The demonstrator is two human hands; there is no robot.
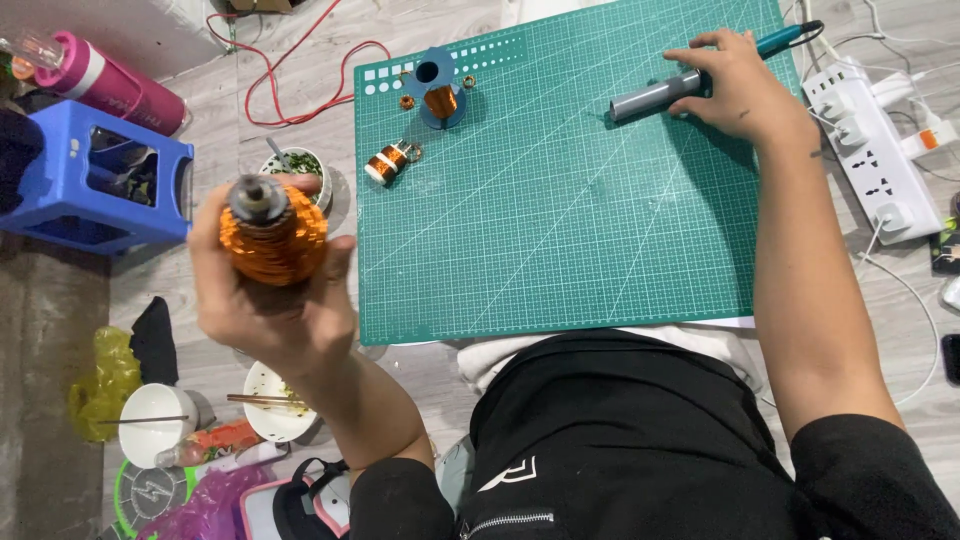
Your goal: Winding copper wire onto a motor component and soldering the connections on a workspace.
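The left hand (270,300) is clenched around a copper-wound armature (272,235), holding it upright in the air off the left edge of the green cutting mat (560,220), above the floor (250,130). The right hand (740,90) grasps a grey pen-shaped tool (655,95) lying at the mat's far right corner, beside a white power strip (875,150). Two small copper coils (388,160) and a blue holder (437,85) sit near the mat's far left corner. A likely risk: the armature could slip and fall among the food bowls (275,405) below, since only the fingers grip it; the tool's cord could snag the power strip's plugs.
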